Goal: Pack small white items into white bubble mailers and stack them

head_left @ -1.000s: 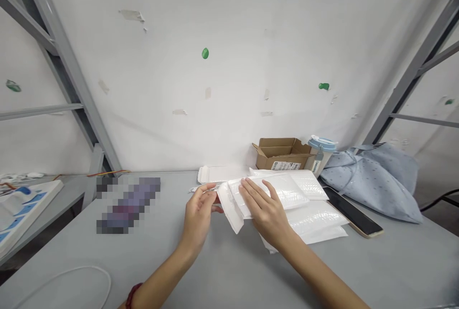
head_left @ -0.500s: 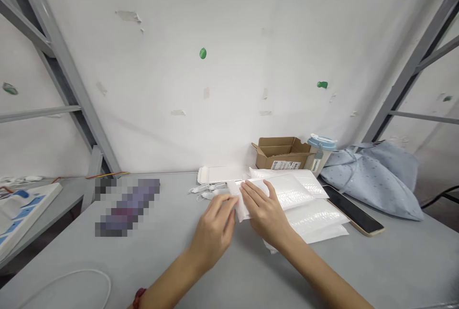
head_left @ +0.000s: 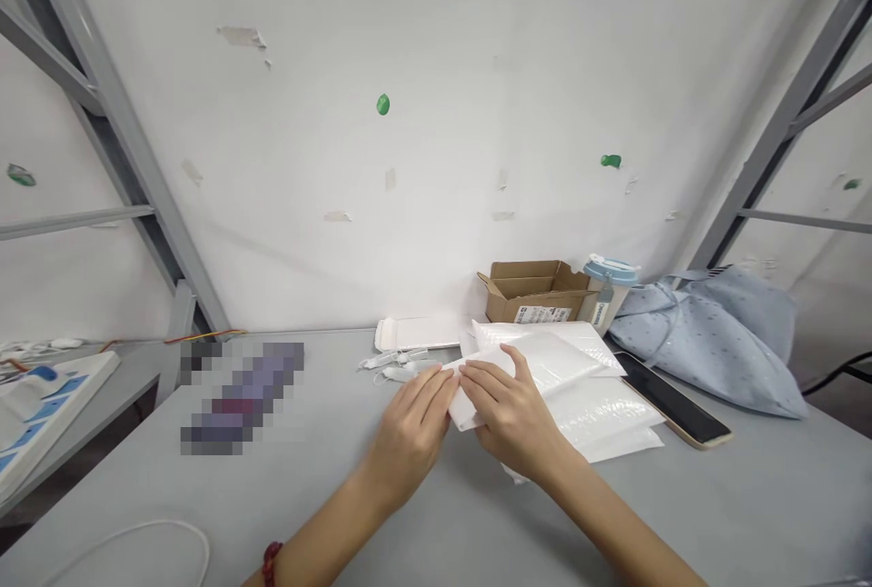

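Left hand (head_left: 411,431) and right hand (head_left: 510,405) sat together, apparently pinching one end of a mailer (head_left: 555,363) that looked light, soft and slick, best held there.

Your left grip (head_left: 412,431) is a bare human hand with slim, jointed fingers. Your left forearm (head_left: 347,514) is likewise bare and narrows toward the wrist. Around this forearm, close to the bottom edge of the head view, you wear one bracelet (head_left: 271,562). Note its features: deep red colour, slight gloss, narrow width, rounded and lumpy outline. Whether it is beaded or gathered cloth is too small to tell. Your right grip (head_left: 508,401) is also a bare, slim-fingered hand. Your right forearm (head_left: 599,510) is bare over its visible length, with the same taper toward the wrist.
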The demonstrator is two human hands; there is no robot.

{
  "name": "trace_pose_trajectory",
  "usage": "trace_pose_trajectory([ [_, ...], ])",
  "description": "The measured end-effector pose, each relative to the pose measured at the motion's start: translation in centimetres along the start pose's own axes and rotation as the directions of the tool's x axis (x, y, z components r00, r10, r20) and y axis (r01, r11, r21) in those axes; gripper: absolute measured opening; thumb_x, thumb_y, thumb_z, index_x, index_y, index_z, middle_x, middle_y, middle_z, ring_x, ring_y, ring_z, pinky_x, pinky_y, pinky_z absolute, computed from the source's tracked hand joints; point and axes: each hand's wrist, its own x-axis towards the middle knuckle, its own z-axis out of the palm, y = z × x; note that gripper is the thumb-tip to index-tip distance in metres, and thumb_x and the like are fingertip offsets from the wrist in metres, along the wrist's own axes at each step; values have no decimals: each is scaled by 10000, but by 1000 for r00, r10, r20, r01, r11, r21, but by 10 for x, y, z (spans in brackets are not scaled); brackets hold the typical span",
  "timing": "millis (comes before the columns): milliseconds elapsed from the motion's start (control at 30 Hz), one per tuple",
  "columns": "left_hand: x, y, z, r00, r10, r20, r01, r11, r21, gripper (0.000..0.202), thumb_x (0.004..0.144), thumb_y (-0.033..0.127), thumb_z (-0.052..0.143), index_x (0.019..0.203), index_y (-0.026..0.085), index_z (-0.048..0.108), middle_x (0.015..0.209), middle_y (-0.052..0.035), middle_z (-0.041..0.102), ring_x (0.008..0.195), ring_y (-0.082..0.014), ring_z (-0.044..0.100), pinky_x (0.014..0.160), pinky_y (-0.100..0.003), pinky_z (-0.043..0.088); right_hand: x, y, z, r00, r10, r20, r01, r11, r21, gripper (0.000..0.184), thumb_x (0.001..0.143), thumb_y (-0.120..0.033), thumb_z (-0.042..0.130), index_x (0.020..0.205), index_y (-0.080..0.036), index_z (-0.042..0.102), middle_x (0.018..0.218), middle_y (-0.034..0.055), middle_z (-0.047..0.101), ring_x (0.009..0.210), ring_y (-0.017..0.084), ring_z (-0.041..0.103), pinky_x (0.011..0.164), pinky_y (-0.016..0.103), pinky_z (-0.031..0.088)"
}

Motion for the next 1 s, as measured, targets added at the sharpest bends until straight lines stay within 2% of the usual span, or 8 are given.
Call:
trace_pose_trajectory([
  [267, 4, 4, -4, 980, -201, 6, 195, 946, -259, 260, 863, 63, 423, 1084, 166, 515, 912, -69, 637, 856, -179, 585, 725, -312, 488, 6, 2, -11, 996, 65, -58, -66, 998, -6, 91, 870, -115, 467, 878, -165, 543, 803, 33, 629, 814, 166, 585, 917, 408, 308],
  [433, -1, 7, 0, 962, -272, 28, 267, 913, -309, 123, 872, 94, 424, 851, 172, 518, 695, -10, 549, 621, -119, 496, 572, -238, 395, 5, 3, -12, 990, 71, -124, -76, 996, -38, 112, 885, -96, 470, 869, -181, 540, 771, 0, 611, 778, 132, 561, 922, 384, 301],
  [533, -4, 13, 3, 936, -337, 99, 350, 873, -339, 164, 886, 156, 413, 731, 183, 460, 618, 19, 467, 546, -103, 421, 524, -227, 345, 4, 5, -12, 986, 60, -154, -68, 996, -51, 134, 867, -61, 473, 829, -172, 538, 729, -10, 589, 743, 124, 538, 899, 372, 316],
  [600, -3, 19, 2, 878, -428, 213, 478, 785, -395, 211, 897, 220, 397, 690, 190, 429, 597, 28, 441, 527, -98, 400, 500, -218, 328, 4, 8, -12, 986, 53, -159, -63, 996, -58, 141, 863, -60, 476, 795, -169, 536, 695, -11, 567, 706, 125, 511, 854, 351, 335],
  [667, 3, 25, 1, 783, -503, 367, 622, 640, -450, 275, 896, 297, 391, 641, 196, 390, 564, 34, 430, 504, -95, 391, 465, -213, 301, 4, 12, -11, 989, 55, -139, -65, 996, -68, 157, 865, -66, 466, 767, -169, 535, 673, -7, 545, 681, 131, 480, 808, 335, 341],
  [800, 21, 35, 1, 584, -500, 640, 811, 319, -490, 341, 867, 423, 404, 612, 197, 385, 474, 50, 431, 447, -90, 404, 447, -209, 299, 1, 27, -4, 994, 102, -40, -105, 991, -80, 206, 878, -72, 434, 724, -161, 540, 662, 10, 523, 661, 148, 433, 731, 316, 327],
  [900, 34, 38, 13, 508, -461, 727, 856, 181, -484, 349, 841, 459, 422, 615, 194, 406, 417, 57, 440, 404, -89, 410, 440, -208, 316, -3, 42, -1, 970, 211, 119, -204, 976, -71, 226, 887, -109, 458, 685, -159, 545, 662, 27, 534, 675, 168, 439, 669, 300, 309],
  [1000, 43, 42, 29, 449, -404, 797, 885, 82, -458, 359, 818, 475, 433, 595, 194, 411, 394, 52, 463, 345, -84, 393, 391, -205, 296, -10, 60, 0, 897, 357, 261, -353, 933, -64, 219, 873, -119, 502, 664, -162, 546, 656, 35, 557, 702, 185, 471, 652, 295, 301],
])
